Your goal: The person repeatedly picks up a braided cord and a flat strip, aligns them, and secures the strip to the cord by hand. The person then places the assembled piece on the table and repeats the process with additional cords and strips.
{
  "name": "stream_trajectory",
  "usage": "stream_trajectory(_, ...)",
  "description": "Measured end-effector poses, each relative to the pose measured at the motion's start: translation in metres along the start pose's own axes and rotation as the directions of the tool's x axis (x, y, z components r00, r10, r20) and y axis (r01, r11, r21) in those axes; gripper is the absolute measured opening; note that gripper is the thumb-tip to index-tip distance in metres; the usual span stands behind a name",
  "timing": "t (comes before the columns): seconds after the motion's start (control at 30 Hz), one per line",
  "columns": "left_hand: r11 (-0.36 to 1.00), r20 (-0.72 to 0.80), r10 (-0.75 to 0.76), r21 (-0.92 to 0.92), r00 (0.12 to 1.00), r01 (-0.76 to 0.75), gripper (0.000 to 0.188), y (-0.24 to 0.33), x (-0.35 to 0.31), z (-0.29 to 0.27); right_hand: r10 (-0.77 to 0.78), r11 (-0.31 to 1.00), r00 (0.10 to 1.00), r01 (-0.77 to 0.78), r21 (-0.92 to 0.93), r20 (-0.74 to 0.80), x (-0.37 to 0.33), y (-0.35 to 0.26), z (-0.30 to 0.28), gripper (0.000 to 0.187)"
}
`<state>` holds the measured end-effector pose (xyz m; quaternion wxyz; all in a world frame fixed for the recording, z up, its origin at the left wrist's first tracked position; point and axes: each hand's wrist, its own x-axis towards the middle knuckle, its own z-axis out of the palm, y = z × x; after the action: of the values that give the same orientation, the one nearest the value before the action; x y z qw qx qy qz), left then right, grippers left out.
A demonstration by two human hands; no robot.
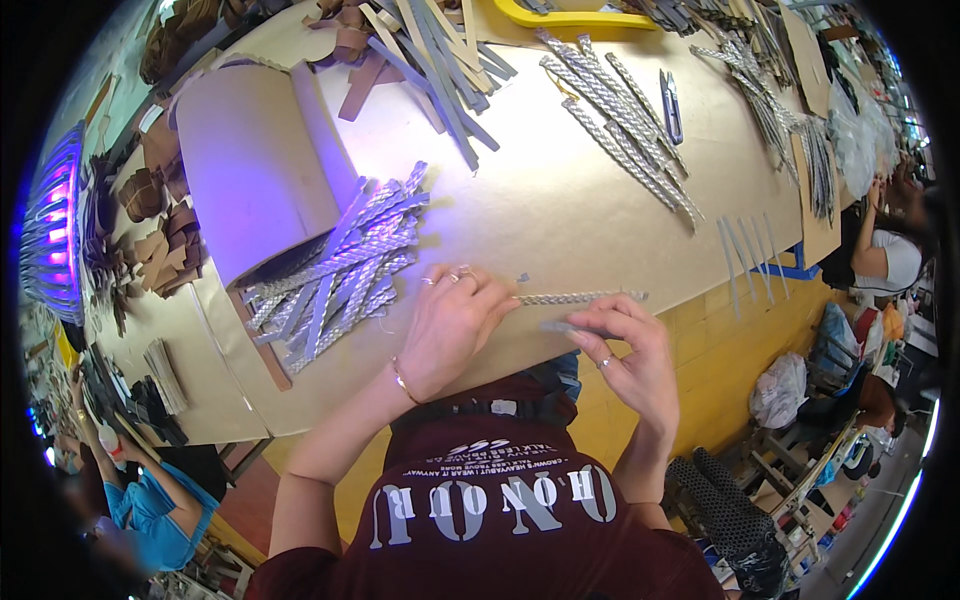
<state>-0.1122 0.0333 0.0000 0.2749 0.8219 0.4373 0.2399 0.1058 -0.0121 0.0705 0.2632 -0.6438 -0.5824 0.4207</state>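
A slim braided silver-grey strap [575, 298] runs left to right near the table's front edge. At its left end, my left hand [455, 325] has its thumb and fingers pressed together on it. Just below the strap's right part, my right hand [632, 350] pinches a short, flat grey strip [562, 327], slightly blurred. Fingers of that hand also reach beside the strap's right end; whether they touch it I cannot tell. Left of my left hand lies a heap of braided and flat grey straps [350, 265]. A tiny dark scrap [523, 277] rests above the strap.
A curved brown sheet [255, 160] stands behind the heap. Farther off lie flat grey strips [430, 75], a braid bundle [620, 120], thread snips [671, 105] and a yellow tray [575, 16]. Thin grey strips [750, 255] overhang the right edge. Other people sit at both sides.
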Motion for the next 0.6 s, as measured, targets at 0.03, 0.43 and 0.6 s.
stream_trajectory(0.03, 0.998, -0.072, -0.055, 0.016, 0.996, 0.056, 0.019, 0.002, 0.001, 0.002, 0.028, 1.0, 1.0, -0.028, 0.009, 0.008, 0.002, -0.001, 0.002, 0.015)
stream_trajectory(0.43, 0.981, -0.236, -0.073, 0.159, 0.969, 0.113, 0.034, 0.005, -0.041, 0.011, 0.07, 0.986, 0.991, -0.051, -0.158, 0.115, 0.038, -0.004, 0.041, 0.014)
stream_trajectory(0.6, 0.979, -0.219, -0.081, 0.167, 0.972, 0.119, 0.038, 0.004, -0.042, 0.014, 0.096, 0.979, 0.989, -0.074, -0.188, 0.11, 0.04, -0.004, 0.046, 0.015)
